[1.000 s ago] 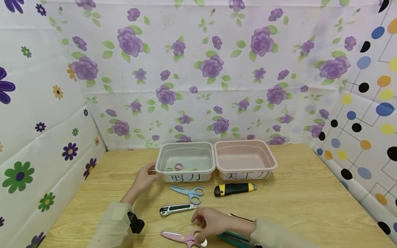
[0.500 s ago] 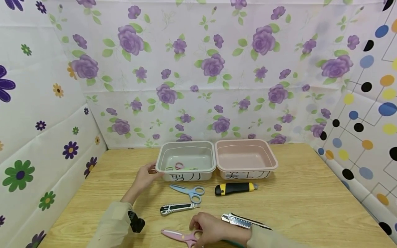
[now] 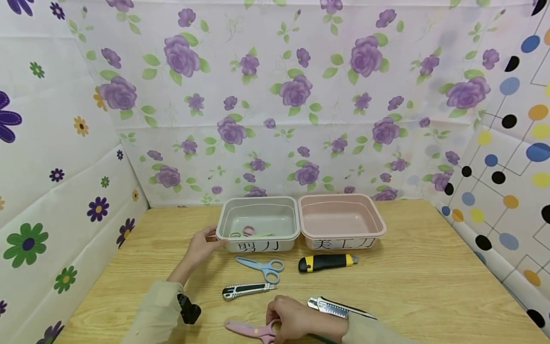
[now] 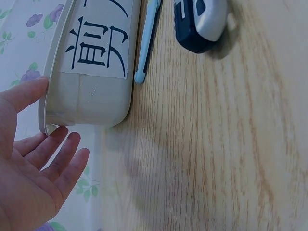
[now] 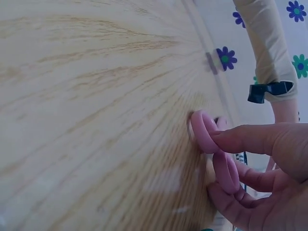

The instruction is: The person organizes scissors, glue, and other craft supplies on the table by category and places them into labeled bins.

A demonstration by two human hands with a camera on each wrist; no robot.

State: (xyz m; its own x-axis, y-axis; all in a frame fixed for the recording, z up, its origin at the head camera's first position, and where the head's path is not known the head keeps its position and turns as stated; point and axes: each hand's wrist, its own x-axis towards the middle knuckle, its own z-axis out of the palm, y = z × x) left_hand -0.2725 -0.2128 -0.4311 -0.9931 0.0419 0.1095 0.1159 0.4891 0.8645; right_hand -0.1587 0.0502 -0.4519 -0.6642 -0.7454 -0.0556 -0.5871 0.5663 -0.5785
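Right hand (image 3: 290, 319): apparent pinch, pink scissors (image 3: 248, 329).

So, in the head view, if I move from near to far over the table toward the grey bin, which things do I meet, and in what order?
From near to far: pink scissors → silver-and-black cutter → blue scissors → grey bin.

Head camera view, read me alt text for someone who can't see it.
A person's right hand holds pink scissors by the handles on a wooden table; the left hand touches a gray bin containing other scissors. A pink bin stands beside it; blue scissors and utility knives lie in front of the bins.
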